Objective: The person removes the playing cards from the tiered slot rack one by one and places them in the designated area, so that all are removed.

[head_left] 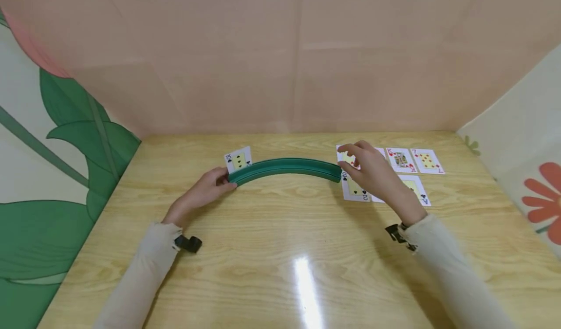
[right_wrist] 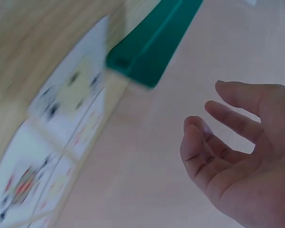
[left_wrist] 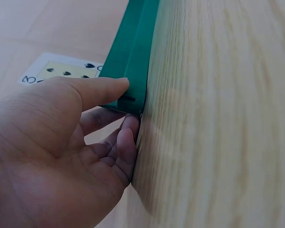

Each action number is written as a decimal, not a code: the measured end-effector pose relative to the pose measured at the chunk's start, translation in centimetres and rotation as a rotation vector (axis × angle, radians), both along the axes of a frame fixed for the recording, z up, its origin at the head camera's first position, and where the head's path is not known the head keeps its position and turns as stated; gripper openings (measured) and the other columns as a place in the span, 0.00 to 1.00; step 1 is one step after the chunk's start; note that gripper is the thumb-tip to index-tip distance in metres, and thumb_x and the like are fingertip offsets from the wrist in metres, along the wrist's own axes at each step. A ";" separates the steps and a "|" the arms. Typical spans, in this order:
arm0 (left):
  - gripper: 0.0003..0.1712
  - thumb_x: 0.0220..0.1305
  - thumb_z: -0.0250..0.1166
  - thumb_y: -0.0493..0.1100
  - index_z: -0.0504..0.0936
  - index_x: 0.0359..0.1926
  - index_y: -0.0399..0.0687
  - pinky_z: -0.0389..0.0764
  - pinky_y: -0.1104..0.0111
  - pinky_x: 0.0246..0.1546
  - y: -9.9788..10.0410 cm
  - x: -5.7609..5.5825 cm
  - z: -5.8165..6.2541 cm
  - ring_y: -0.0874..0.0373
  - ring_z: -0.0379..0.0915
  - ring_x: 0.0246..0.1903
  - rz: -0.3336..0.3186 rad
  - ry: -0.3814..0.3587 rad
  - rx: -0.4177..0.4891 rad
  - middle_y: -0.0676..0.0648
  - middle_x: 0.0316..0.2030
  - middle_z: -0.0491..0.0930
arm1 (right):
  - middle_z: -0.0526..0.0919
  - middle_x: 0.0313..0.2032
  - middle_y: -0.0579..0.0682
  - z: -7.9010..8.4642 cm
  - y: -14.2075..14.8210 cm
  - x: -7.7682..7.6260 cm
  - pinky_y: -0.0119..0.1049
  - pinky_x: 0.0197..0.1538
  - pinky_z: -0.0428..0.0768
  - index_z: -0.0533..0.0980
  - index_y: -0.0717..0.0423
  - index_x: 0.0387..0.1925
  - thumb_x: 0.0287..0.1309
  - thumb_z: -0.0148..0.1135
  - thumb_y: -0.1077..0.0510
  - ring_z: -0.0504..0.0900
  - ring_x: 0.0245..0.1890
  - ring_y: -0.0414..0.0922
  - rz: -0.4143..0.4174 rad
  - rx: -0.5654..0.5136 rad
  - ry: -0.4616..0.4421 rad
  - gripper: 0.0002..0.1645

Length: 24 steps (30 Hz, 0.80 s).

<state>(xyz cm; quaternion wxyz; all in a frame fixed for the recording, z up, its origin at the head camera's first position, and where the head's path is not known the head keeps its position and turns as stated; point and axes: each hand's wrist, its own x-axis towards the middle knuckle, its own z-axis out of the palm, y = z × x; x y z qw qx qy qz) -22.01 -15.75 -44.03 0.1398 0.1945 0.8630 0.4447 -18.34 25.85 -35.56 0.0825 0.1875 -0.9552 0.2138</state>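
Note:
A curved green playing-card holder (head_left: 285,166) lies across the middle of the table. My left hand (head_left: 202,189) pinches its left end, the thumb on the front face and the other fingers behind and below, as the left wrist view shows. A three of spades (head_left: 239,160) stands tilted in the holder's slot beside that hand. My right hand (head_left: 372,168) hovers by the holder's right end, over the laid-out cards. Its fingers are loosely bent and nothing is between them in the right wrist view. Partly under it in the head view lies a two of spades (head_left: 356,189).
Several face-up cards lie in two rows at the right, among them a red-suited face card (head_left: 400,160) and a diamonds card (head_left: 427,161). A pinkish wall (head_left: 289,95) rises behind the table (head_left: 245,251). Both wrists wear black straps.

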 end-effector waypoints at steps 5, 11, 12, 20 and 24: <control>0.20 0.73 0.60 0.45 0.74 0.61 0.40 0.70 0.61 0.44 -0.1 -0.1 0.0 0.51 0.67 0.43 0.001 0.002 -0.017 0.43 0.43 0.73 | 0.77 0.53 0.56 0.7 -3.6 -0.9 0.44 0.40 0.77 0.76 0.57 0.58 0.67 0.63 0.56 0.78 0.40 0.50 0.068 -0.054 -0.024 0.20; 0.20 0.73 0.60 0.45 0.74 0.59 0.40 0.70 0.60 0.44 -0.2 -0.2 0.1 0.51 0.67 0.43 0.001 0.002 -0.015 0.43 0.43 0.74 | 0.78 0.51 0.56 1.6 -7.5 -1.8 0.45 0.42 0.80 0.76 0.58 0.58 0.68 0.62 0.56 0.79 0.44 0.51 0.142 -0.101 -0.039 0.20; 0.20 0.73 0.60 0.45 0.74 0.60 0.40 0.70 0.60 0.44 -0.2 -0.1 0.1 0.51 0.67 0.43 0.001 0.002 -0.011 0.43 0.43 0.74 | 0.78 0.50 0.56 1.7 -8.1 -2.0 0.44 0.42 0.81 0.76 0.59 0.58 0.68 0.62 0.57 0.79 0.44 0.51 0.152 -0.109 -0.035 0.20; 0.18 0.73 0.60 0.44 0.75 0.57 0.39 0.69 0.60 0.44 -0.2 0.2 0.3 0.51 0.67 0.43 0.013 0.004 -0.008 0.43 0.43 0.73 | 0.80 0.45 0.53 2.1 -12.6 -3.0 0.38 0.42 0.81 0.77 0.58 0.57 0.67 0.62 0.59 0.79 0.44 0.48 0.233 -0.165 -0.007 0.18; 0.16 0.72 0.61 0.44 0.75 0.54 0.40 0.70 0.61 0.43 -0.1 0.2 0.3 0.51 0.67 0.42 0.019 0.013 -0.014 0.43 0.42 0.73 | 0.80 0.47 0.53 2.3 -14.3 -3.3 0.37 0.43 0.80 0.76 0.57 0.59 0.68 0.62 0.58 0.78 0.45 0.46 0.259 -0.185 -0.024 0.19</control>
